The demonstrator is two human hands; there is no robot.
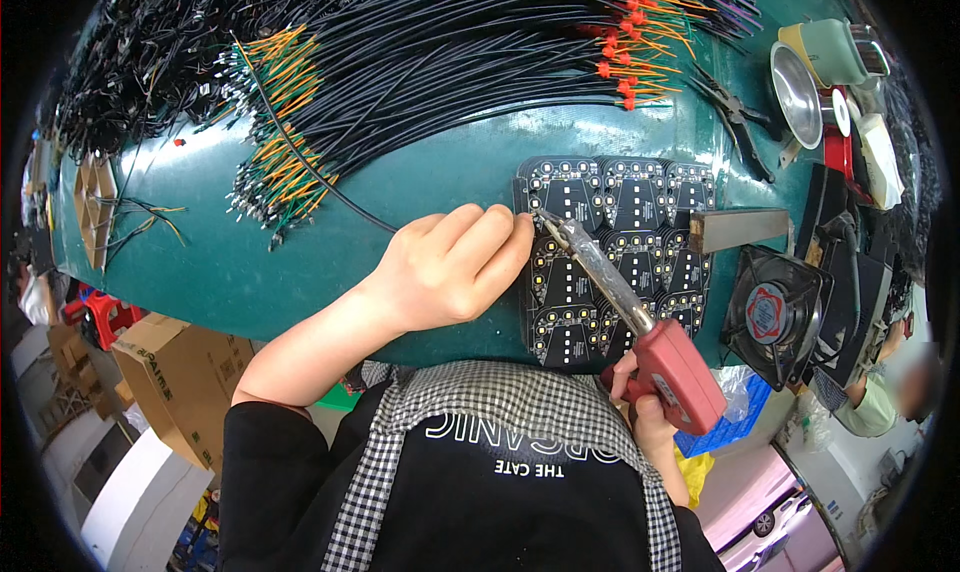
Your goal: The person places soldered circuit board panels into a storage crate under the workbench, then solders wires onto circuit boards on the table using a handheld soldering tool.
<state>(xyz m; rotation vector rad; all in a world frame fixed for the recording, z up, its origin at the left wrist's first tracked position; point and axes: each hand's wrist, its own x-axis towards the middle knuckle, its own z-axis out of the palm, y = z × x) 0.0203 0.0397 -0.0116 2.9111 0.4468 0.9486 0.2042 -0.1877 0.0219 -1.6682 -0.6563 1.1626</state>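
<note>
My left hand (450,267) is closed around a black cable (340,197), its fingertips at the upper left corner of a black circuit board panel (618,240). The cable's long end trails up and left from the hand; the end at the fingertips is too small to make out. My right hand (645,407) grips the handle of a red soldering gun (688,380). Its metal barrel slants over the panel, and the tip meets the board beside my left fingertips. Rows of small light squares cover the panel, which lies flat on the green table mat (440,157).
Bundled black cables (450,82) with orange and green wire ends lie across the far side. Pliers (738,122), a metal bowl (796,94), a metal bar (740,229) and a black fan (775,314) stand right of the panel. A person (870,407) is at the far right.
</note>
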